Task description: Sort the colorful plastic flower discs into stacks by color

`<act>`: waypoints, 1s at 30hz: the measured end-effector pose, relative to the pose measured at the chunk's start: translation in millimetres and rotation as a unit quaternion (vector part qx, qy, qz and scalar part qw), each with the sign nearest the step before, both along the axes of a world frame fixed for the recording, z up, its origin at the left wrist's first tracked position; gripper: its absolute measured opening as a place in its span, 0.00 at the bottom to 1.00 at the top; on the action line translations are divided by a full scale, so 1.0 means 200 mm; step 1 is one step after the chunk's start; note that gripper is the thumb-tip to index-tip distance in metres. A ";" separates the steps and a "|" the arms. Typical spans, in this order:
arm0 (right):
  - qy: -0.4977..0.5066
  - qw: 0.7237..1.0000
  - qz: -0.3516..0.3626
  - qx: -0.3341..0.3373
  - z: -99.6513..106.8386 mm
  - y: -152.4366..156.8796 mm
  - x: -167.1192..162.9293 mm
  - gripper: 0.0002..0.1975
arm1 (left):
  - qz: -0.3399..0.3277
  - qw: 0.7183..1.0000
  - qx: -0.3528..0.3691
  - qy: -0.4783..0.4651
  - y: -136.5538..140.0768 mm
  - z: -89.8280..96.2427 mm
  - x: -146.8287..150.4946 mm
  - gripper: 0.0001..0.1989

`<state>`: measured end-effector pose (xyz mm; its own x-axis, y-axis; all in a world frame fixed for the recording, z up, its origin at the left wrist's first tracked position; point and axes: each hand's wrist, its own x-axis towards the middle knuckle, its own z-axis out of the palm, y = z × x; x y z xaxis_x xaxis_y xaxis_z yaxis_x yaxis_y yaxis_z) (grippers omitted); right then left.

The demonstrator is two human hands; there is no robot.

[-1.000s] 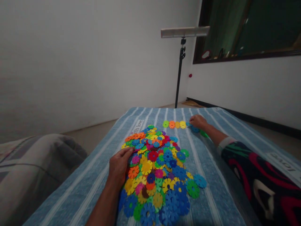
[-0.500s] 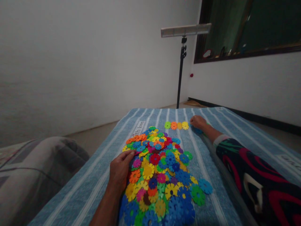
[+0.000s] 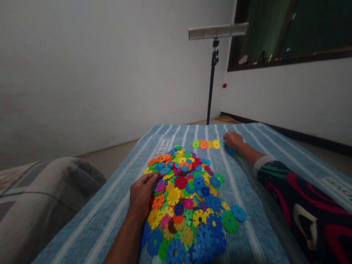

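Note:
My left hand (image 3: 142,192) rests at the left edge of a heap of colourful plastic flower discs (image 3: 180,182). Its thumb and fingers are drawn together, and a bit of magenta shows by the fingertips; what they hold is hidden. My right hand (image 3: 233,140) is closed at the far side, its fingertips on a light blue flower disc (image 3: 222,143). That disc lies at the right end of a row with a green disc (image 3: 196,144), an orange disc (image 3: 203,144) and two yellow discs (image 3: 216,144). More blue and green discs show partly under my right hand and wrist.
A striped blue cloth (image 3: 110,220) covers the table. A blue disc (image 3: 238,213) and a green disc (image 3: 230,222) lie at the heap's right edge. Behind the table stands a lamp on a black pole (image 3: 211,88). Grey fabric (image 3: 60,198) bulges at the left.
The light blue disc now shows beside the right-hand yellow disc, at my right fingertips. My right hand has shifted only slightly; my left hand stays by the heap. The view has tilted a little.

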<state>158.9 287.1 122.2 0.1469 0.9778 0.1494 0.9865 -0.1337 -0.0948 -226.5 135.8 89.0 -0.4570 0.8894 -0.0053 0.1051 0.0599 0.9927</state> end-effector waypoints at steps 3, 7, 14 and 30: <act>0.001 1.000 0.031 -0.003 0.03 -0.09 -0.03 0.17 | -0.003 1.000 0.004 -0.011 0.01 -0.01 0.00 0.16; 0.045 0.986 0.157 -0.027 0.03 -0.29 -0.12 0.15 | -0.004 1.000 0.010 -0.003 0.02 -0.02 0.00 0.15; 0.160 0.933 0.305 -0.109 -0.03 -0.65 -0.24 0.09 | 0.002 1.000 0.022 0.013 0.02 -0.02 -0.01 0.14; 0.255 0.901 0.312 -0.163 -0.01 -0.89 -0.32 0.07 | -0.005 0.999 0.038 -0.012 0.05 -0.05 0.00 0.13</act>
